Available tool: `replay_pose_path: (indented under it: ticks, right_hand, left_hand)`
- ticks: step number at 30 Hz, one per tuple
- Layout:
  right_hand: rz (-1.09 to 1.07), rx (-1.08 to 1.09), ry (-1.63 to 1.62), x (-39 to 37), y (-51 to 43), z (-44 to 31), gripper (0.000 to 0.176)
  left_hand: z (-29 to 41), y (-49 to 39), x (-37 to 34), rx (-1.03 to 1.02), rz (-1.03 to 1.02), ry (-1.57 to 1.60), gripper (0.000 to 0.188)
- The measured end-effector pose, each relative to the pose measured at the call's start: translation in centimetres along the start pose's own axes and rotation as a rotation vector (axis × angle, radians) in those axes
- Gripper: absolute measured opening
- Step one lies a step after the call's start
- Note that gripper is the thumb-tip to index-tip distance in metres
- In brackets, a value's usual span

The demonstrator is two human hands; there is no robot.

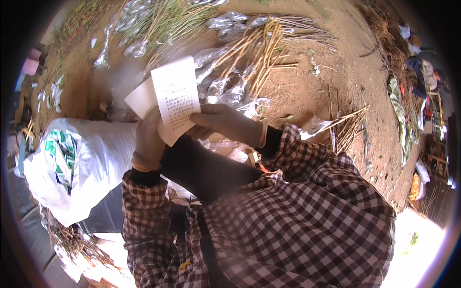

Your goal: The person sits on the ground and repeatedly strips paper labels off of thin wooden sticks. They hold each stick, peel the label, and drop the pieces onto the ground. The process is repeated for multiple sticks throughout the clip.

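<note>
My right hand (pixel 225 122), in a pale work glove, pinches the right edge of a printed paper slip (pixel 178 97), thumb on top. The slip bears several lines of writing and curls at its lower end. My left hand (pixel 148 138), also gloved, holds a second pale piece of paper (pixel 143 97) that shows behind the slip, with no writing visible on it. The slip's lower left edge overlaps the left fingers, so their grip is partly hidden. Both hands are above my dark trouser leg (pixel 209 169), close together.
A white plastic bag (pixel 97 151) with green packets (pixel 59 154) stands at left. Bundles of bare cut stems (pixel 264 54), their ends in clear plastic, lie on the dirt ground (pixel 306 79). Green stems (pixel 165 25) lie farther off; a smaller stick bundle (pixel 345 129) lies at right.
</note>
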State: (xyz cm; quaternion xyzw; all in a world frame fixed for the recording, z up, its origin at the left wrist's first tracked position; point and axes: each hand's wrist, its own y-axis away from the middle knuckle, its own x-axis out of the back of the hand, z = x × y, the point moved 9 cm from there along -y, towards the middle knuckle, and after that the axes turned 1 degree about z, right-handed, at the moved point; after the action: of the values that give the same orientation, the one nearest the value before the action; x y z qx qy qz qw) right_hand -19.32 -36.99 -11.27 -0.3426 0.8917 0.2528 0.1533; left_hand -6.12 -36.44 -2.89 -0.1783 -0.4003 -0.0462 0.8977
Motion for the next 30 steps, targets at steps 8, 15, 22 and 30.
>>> replay_pose_path:
  ticks: [8, 15, 22, 30]
  right_hand:
    - [0.037, 0.058, -0.015, 0.4, -0.6, 1.3, 0.033]
    - [0.076, -0.002, -0.093, 0.8, -1.4, 2.7, 0.03]
    - [0.168, 0.009, -0.133, 2.0, -1.9, 2.2, 0.039]
    - [0.125, -0.069, -0.177, 2.6, -2.2, -0.1, 0.043]
  left_hand:
    - [-2.3, -0.6, -1.9, 0.065, -0.189, -0.003, 0.025]
    - [-5.5, -0.9, -2.4, 0.356, -0.153, 0.482, 0.029]
    - [-7.8, -1.2, -4.4, 0.583, -0.138, 0.883, 0.027]
    - [-8.0, -1.4, -4.5, 0.282, -0.259, 0.454, 0.029]
